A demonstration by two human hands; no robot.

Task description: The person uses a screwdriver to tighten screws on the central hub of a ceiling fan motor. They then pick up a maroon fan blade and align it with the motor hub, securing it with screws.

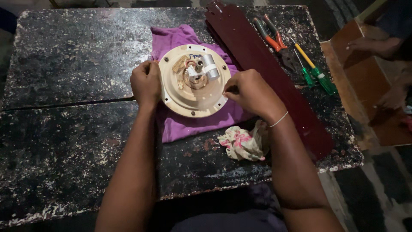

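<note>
Left hand (146, 82) curls closed over the left rim of the round cream motor housing (194, 80), steadying it, while the right hand (251, 92) pinches at the right rim, fingers closed on something too small to tell. That housing sits on a purple cloth (180, 124) near the middle of the worn black table (73, 64), its silver capacitor and wiring facing up. Judging by the grip, a rim fastener is being worked; a firm hold and fine fingertip turning seem called for. Dark red fan blades (257, 56), pliers (274, 41), green screwdrivers (315, 71) and a floral rag (242, 144) lie to the right.
</note>
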